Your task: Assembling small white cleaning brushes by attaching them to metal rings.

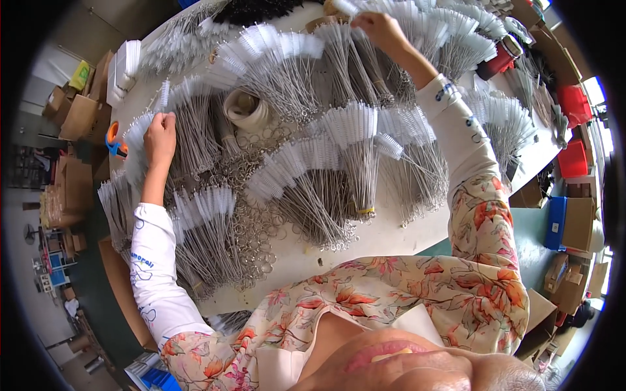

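My left hand (160, 138) is closed at the left side of the table, with a thin wire cleaning brush (163, 93) standing up from its fingers, white bristles on top. My right hand (381, 31) reaches to the far middle, thumb and fingers pinched. A white bristle head (345, 7), slightly blurred, sticks out by its fingertips; its wire is hidden. Bundles of the same brushes surround both hands: a fanned pile (267, 55) lies between them, and a bundle tied with a yellow band (362, 163) lies nearer to me.
A white tube-like roll (246, 111) stands among loose metal rings (261, 228). Orange-handled scissors (115, 138) lie at the table's left edge. A dark red container (501, 58) stands far right. Cardboard boxes (577, 221) and a blue bin (555, 223) are off to the right.
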